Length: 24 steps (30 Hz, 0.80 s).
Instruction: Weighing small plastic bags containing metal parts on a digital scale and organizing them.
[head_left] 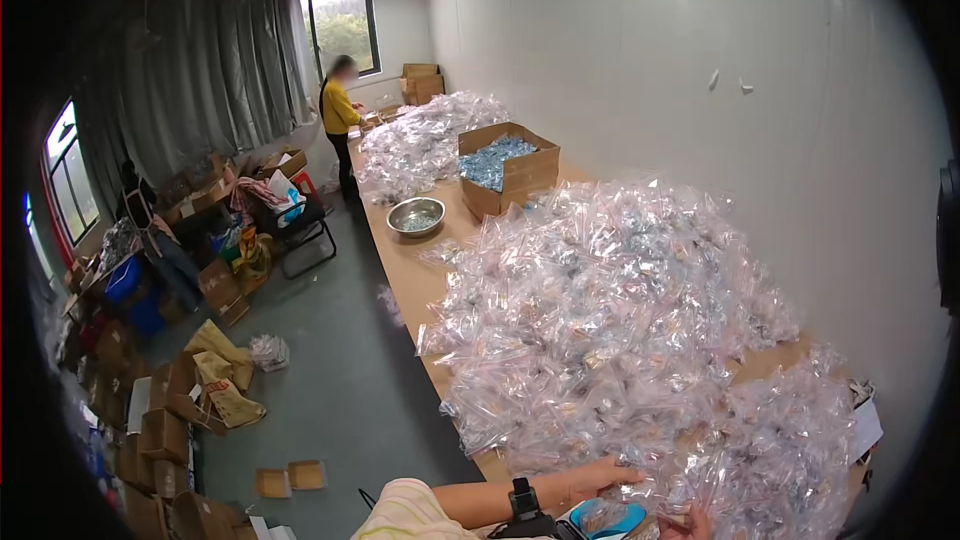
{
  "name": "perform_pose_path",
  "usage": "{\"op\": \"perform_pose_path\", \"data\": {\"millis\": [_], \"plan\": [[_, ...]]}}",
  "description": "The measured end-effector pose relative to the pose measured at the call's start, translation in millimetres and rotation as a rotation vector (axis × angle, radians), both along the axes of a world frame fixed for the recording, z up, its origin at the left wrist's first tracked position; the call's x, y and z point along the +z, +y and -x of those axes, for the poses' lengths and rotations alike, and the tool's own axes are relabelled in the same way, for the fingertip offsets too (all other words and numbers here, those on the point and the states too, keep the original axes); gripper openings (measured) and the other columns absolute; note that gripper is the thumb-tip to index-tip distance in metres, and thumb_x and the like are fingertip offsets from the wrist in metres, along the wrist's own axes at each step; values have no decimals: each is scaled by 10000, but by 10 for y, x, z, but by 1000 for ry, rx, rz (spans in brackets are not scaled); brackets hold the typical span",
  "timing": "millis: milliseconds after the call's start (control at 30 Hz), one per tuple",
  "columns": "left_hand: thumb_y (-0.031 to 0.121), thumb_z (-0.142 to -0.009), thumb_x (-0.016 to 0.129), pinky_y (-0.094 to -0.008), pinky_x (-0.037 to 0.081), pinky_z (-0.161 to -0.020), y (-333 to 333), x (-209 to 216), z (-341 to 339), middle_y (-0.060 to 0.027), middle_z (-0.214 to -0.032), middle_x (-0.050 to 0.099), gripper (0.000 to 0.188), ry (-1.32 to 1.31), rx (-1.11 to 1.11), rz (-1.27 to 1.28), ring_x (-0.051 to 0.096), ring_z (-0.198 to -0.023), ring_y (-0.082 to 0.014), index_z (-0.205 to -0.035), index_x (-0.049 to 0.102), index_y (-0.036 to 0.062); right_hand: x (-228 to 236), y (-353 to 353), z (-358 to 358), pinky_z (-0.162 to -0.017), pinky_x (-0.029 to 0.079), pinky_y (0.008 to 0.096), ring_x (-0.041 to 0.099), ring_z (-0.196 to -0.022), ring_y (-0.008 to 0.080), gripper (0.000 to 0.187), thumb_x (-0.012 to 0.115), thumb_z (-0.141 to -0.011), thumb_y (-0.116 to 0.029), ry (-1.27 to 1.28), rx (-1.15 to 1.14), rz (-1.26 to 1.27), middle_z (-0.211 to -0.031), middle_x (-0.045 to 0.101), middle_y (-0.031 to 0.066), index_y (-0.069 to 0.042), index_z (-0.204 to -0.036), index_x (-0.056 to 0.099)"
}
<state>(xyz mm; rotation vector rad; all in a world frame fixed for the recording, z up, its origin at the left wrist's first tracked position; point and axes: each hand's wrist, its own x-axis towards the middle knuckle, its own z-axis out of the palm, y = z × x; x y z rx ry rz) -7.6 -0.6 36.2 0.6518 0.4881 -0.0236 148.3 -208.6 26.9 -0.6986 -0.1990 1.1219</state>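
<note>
At the lower edge of the head view, my left hand reaches in from the left, a black band on its wrist. Its fingers are closed on the edge of a clear plastic bag. My right hand is partly cut off by the lower edge, its fingers bent and closed at the other side of this bag. Just below my left hand sits a bright blue, rounded container with clear plastic in it. Beyond both hands spreads a large heap of clear bags with small contents too fine to make out.
Farther along the long table stand a metal bowl and a cardboard box of small bluish packets. A person in yellow works beside another bag heap. Boxes and sacks lie on the floor at left.
</note>
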Motion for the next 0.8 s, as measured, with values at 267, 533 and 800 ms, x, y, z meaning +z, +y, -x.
{"op": "perform_pose_path", "data": {"millis": [267, 533, 800], "plan": [[152, -905, 630, -259, 518, -687, 142, -11, 62, -53, -1142, 656, 441, -48, -125, -459, 606, -880, -99, -1316, 522, 35, 410, 22, 122, -770, 514, 360, 629, -804, 183, 266, 596, -930, -23, -20, -133, 412, -852, 604, 36, -27, -1191, 540], [517, -975, 509, -317, 519, -807, 76, 374, 193, -50, -1288, 595, 630, -144, -290, -375, 559, -1089, -128, -1441, 404, 106, 203, -35, 56, -499, 342, 216, 421, -578, 44, 241, 665, -865, -6, -439, 55, 436, -739, 517, -33, -9, -1096, 596], [716, -942, 314, -411, 436, -1009, 41, 253, 142, -100, -1468, 433, 814, 25, -171, -198, 480, -1298, -239, -1497, 345, 122, 428, -16, 126, -533, 398, 260, 480, -685, 85, 190, 583, -981, -196, -661, -25, 475, -859, 567, -12, -48, -1095, 616]]}}
